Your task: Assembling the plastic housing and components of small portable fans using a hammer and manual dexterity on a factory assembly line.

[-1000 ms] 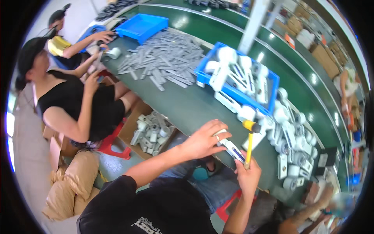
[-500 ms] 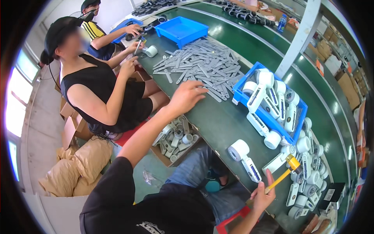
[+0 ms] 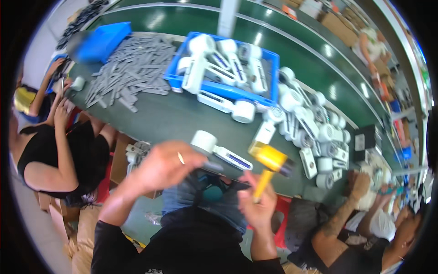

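My left hand, a ring on one finger, pinches a flat grey strip above the table's near edge. Its motion blurs it. In my right hand is a mallet with a yellow handle and head and a dark striking face, held upright. Between the two hands, a white device with a round drum-shaped head and a slotted handle lies on the green table. Neither hand appears to touch it. Just beyond the mallet head lies another white device, partly covered by it.
A blue tray of white devices stands across the table, beside a pile of grey strips. More devices crowd the right, near a black box. Co-workers sit on both sides. A carton of parts sits below the table.
My view has swung right. My left hand has left the strip pile and come back near the white device with a grey strip. The mallet stays in my right hand, now held more upright.
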Demonstrator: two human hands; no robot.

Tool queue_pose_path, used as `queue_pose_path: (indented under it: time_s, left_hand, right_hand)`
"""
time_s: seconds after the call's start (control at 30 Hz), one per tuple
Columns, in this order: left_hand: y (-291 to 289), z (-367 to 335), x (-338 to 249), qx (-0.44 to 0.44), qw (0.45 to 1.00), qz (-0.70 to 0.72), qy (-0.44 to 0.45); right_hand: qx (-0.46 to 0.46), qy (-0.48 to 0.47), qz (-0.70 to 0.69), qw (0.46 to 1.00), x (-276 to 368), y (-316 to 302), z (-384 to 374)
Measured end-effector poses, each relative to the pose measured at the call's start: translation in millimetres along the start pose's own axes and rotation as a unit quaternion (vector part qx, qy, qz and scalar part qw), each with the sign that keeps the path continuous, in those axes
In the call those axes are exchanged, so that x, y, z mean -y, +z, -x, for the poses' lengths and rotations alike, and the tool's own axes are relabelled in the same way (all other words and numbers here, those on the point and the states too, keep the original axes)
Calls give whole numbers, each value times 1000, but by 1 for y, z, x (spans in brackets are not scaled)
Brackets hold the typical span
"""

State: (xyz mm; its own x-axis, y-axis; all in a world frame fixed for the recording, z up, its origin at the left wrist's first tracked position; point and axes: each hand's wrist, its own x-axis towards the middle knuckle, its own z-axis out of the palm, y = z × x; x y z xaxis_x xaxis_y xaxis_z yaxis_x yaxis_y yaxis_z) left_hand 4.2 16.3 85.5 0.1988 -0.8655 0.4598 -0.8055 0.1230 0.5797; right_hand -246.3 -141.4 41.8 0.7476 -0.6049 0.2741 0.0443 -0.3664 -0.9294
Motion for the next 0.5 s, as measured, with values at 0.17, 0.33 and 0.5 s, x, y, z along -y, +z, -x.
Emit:
queue_pose_path:
  time_s: [0.17, 0.33, 0.5]
  left_hand:
    - [60, -15, -27, 69, 981, 176, -40]
    - [55, -47, -7, -1, 995, -86, 51]
    - [76, -38, 31, 10, 999, -41, 0]
  right_hand:
    - [-23, 80, 10, 996, 11, 6, 9]
    - [-165, 229, -24, 959, 3, -35, 10]
    - [-117, 266, -106, 951, -2, -21, -25]
